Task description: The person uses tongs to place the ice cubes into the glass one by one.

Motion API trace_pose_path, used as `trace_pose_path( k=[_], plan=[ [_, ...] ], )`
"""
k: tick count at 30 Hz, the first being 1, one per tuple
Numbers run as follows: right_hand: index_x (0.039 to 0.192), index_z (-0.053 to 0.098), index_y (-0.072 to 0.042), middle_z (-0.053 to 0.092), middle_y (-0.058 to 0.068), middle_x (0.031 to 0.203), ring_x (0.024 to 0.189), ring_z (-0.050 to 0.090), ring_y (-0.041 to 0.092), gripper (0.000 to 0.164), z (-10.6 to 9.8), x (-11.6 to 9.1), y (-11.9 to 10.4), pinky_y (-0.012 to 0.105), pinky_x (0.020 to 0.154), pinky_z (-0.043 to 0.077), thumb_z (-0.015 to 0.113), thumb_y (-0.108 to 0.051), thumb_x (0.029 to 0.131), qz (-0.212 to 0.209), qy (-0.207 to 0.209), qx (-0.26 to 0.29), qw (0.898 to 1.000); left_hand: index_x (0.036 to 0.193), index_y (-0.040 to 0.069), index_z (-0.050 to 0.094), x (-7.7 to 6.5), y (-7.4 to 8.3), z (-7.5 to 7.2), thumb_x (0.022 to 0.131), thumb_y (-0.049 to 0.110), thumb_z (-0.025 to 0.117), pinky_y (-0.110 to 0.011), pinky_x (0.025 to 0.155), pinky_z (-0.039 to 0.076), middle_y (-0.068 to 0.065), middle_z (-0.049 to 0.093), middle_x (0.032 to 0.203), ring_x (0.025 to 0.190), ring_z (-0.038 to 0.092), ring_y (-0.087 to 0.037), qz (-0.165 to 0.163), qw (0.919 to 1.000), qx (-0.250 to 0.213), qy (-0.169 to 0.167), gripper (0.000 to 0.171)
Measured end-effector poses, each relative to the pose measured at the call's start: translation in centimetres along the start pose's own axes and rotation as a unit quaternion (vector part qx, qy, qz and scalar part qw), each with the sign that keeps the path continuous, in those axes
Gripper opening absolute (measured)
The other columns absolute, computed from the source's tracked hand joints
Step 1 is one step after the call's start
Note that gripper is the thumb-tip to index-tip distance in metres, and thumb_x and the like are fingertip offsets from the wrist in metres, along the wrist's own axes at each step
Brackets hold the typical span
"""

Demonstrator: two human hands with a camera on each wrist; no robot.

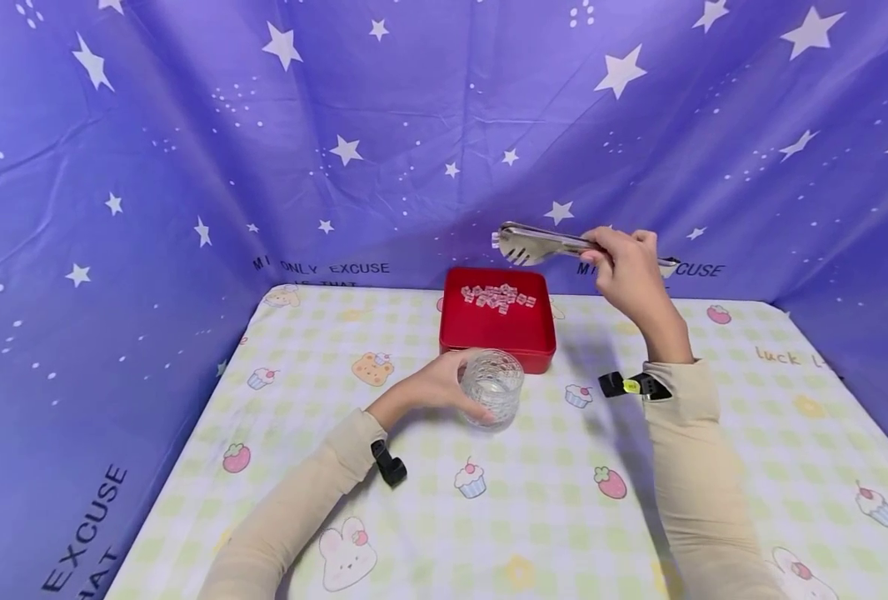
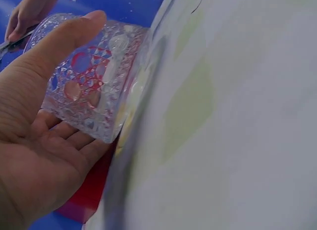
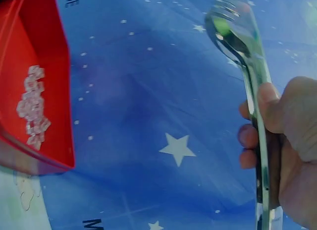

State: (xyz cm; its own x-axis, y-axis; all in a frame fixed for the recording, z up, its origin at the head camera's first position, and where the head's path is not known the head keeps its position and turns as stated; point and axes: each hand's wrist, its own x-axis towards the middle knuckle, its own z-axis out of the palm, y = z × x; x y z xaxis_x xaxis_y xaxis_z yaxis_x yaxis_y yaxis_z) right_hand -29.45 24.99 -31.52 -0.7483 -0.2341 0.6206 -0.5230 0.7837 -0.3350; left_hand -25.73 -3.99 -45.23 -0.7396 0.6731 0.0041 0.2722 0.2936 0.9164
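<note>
My left hand (image 1: 438, 382) holds a clear, textured glass (image 1: 492, 392) round its side, low over the tablecloth; the left wrist view shows the thumb across the near face of the glass (image 2: 111, 66) and the fingers behind it. Raised at the right, my right hand (image 1: 631, 271) grips metal tongs (image 1: 537, 242) with one spoon-shaped end and one slotted, fork-like end. A small clear piece (image 1: 495, 240) shows at the tongs' tip. Between and beyond the hands, a red box (image 1: 489, 336) carries a heap of clear, ice-like pieces (image 1: 498, 297).
A checked tablecloth (image 1: 414, 517) with printed cupcakes, strawberries and animals covers the table. Purple-blue star-patterned curtains (image 1: 414, 100) stand close behind the table and along both sides. Both wrists wear black straps with a small device.
</note>
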Motion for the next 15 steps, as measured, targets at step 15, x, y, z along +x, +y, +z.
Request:
trace_pose_path(
  k=[15],
  plan=[
    [0.106,0.072,0.0,0.066,0.008,0.072,0.066,0.044,0.017,0.013,-1.6,-1.5,-0.1,0.047,0.096,0.024,0.068,-0.001,0.094,-0.007,-0.112,0.061,0.992,0.142,0.014,0.057,0.8,-0.1,-1.2,0.068,0.009,0.095,-0.028,0.112,0.047,-0.001,0.066,0.134,0.125,0.059,-0.013,0.017,0.9972,-0.02,-0.071,0.083]
  ],
)
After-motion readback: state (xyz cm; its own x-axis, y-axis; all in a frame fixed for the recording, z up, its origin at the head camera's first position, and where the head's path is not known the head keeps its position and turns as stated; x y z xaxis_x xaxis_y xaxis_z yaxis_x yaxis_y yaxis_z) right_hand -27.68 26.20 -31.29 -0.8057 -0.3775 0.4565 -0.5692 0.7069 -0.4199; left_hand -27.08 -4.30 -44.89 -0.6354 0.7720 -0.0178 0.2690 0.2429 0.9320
